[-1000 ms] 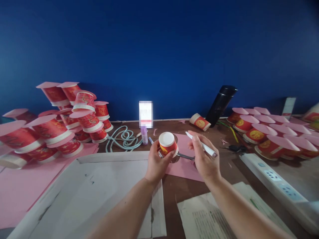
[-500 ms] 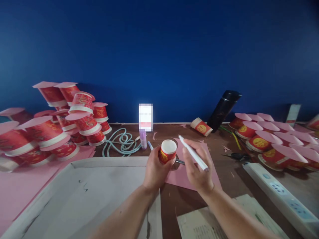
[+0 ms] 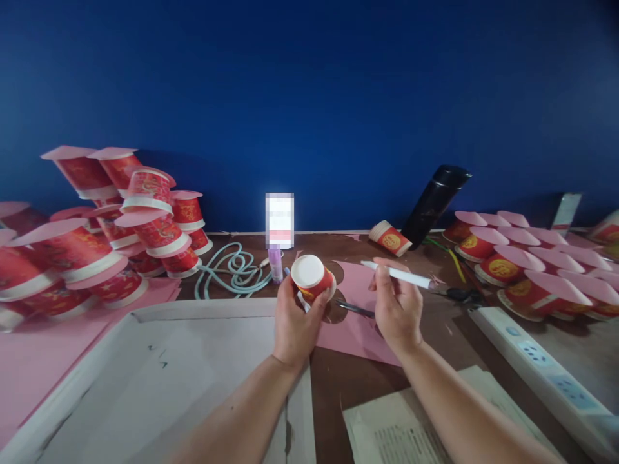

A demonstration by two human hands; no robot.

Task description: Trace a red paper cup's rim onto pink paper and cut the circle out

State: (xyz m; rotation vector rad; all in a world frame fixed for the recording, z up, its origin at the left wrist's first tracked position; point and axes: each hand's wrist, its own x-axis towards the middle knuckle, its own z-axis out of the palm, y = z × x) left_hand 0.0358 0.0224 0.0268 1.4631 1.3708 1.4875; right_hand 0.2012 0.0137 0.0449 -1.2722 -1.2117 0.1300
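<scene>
My left hand point(image 3: 297, 322) is closed round a red paper cup point(image 3: 322, 283) with yellow print, its white end tilted up toward me. In my right hand point(image 3: 399, 309) is a white marker pen point(image 3: 409, 277), held between thumb and fingers with its tip pointing left, apart from the cup. Beneath both hands lies a pink paper sheet point(image 3: 348, 338) with round holes cut out. On the sheet rest scissors point(image 3: 355, 308), partly hidden by my right hand. A purple glue stick point(image 3: 275, 265) stands just behind the cup.
Red cups topped with pink paper are piled at left point(image 3: 152, 232) and grouped at right point(image 3: 507, 264). A white tray point(image 3: 193, 309) lies front left, a power strip point(image 3: 541, 361) at right. Behind are a coiled cable point(image 3: 235, 270), lit phone point(image 3: 279, 219), stacked cups point(image 3: 391, 238) and black flask point(image 3: 435, 203).
My left hand has shifted the cup left and tipped it so its side shows more. My right hand has moved right, and the marker has turned nearer to level.
</scene>
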